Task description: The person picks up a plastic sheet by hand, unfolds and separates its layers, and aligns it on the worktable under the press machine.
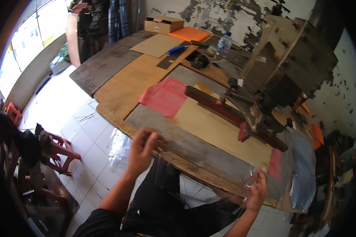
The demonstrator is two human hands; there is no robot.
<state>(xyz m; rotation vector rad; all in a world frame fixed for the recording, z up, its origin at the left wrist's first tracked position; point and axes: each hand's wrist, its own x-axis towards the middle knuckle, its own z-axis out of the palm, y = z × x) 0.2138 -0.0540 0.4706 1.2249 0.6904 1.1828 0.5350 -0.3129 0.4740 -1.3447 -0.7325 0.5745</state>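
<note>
A clear plastic sheet (pixel 194 200) hangs loosely over my lap, in front of the bench's near edge. My left hand (pixel 143 151) has its fingers curled together on one end of the sheet, close to the wooden edge. Lower right, my right hand (pixel 258 190) pinches the other end between thumb and fingers. Beyond my hands, a cream cloth strip (pixel 221 132) lies on the bench with a pink cloth (pixel 166 96) at its left end. The long dark bar (pixel 233 116) of a heavy metal press (pixel 288 59) stands over the strip.
A bluish stack of plastic sheets (pixel 302 170) lies at the bench's right end. Clear plastic (pixel 119 148) hangs by the left edge. Farther back are a cardboard box (pixel 163 25), an orange pad (pixel 190 34), a blue-handled tool (pixel 176 49) and a bottle (pixel 224 42). A red stool (pixel 63 152) stands left.
</note>
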